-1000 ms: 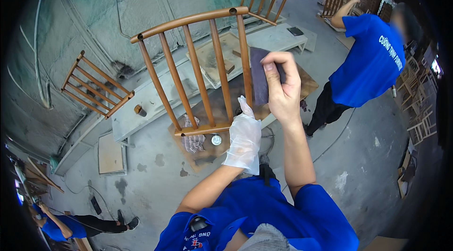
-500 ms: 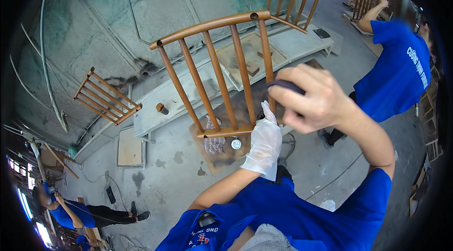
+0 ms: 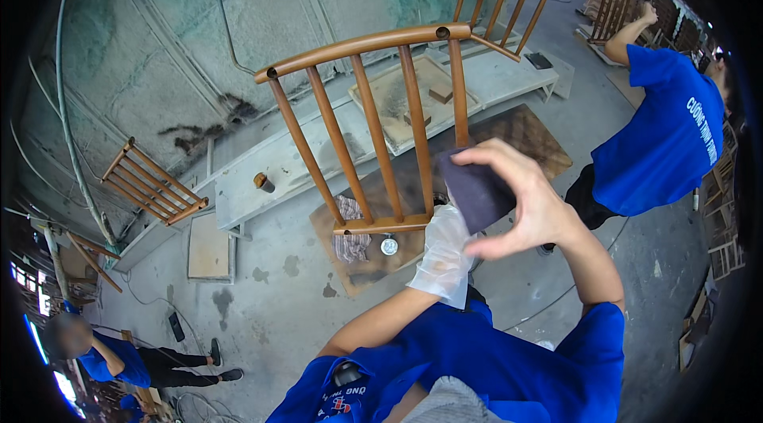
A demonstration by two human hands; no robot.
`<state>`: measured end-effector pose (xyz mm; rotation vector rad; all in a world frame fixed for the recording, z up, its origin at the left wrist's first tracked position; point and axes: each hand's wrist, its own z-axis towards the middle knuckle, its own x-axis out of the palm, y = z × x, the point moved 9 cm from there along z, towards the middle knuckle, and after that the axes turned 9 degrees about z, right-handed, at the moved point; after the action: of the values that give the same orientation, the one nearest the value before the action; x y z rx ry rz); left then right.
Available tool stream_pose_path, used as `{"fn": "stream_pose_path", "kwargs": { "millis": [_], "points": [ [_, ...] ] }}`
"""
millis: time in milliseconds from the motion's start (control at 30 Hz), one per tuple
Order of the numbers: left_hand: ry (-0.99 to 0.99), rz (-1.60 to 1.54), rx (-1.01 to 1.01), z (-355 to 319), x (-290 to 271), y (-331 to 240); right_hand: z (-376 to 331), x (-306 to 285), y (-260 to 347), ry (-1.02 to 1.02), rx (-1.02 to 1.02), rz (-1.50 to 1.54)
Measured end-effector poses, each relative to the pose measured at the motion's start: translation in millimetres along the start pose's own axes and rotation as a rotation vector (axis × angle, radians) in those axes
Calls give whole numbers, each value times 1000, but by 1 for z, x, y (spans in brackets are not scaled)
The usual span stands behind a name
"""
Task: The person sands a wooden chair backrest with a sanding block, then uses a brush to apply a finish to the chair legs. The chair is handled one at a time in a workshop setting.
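Observation:
A brown wooden chair back [image 3: 380, 97] with several spindles stands upright before me, its curved top rail uppermost. My left hand [image 3: 445, 252], in a translucent plastic glove, grips its lower right corner; the fingers are partly hidden. Held between the thumb and fingers of my bare right hand [image 3: 528, 200] is a dark purple, flat sanding pad [image 3: 479, 191]. The pad lies over the lower part of the rightmost spindle in this view; whether it touches the wood I cannot tell.
Behind is a long grey bench [image 3: 294, 164] with a tray [image 3: 397, 133] and a small brown cup [image 3: 264, 182]. Other chair backs lean at left [image 3: 151, 184] and far right [image 3: 509, 1]. A rag [image 3: 350, 244] and small round tin [image 3: 389, 246] lie below. One co-worker [image 3: 660, 137] stands right, another [image 3: 119, 359] left.
My right hand has come down slightly and turned, so the pad's flat face now shows. The chair back has shifted a little to the right, still in my left hand.

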<state>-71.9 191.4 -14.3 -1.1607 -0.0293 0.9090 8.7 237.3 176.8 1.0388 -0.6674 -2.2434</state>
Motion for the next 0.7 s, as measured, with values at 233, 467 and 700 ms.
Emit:
{"fn": "stream_pose_path", "kwargs": {
  "millis": [233,467,700],
  "points": [
    [-25,185,79,-10,-6,-13,-11,27,35,214,-307,-451],
    [161,545,-21,-26,8,20,26,0,34,-297,-244,-413],
    [87,530,136,-23,0,-6,61,30,11,-444,-8,-346]
  ]
}}
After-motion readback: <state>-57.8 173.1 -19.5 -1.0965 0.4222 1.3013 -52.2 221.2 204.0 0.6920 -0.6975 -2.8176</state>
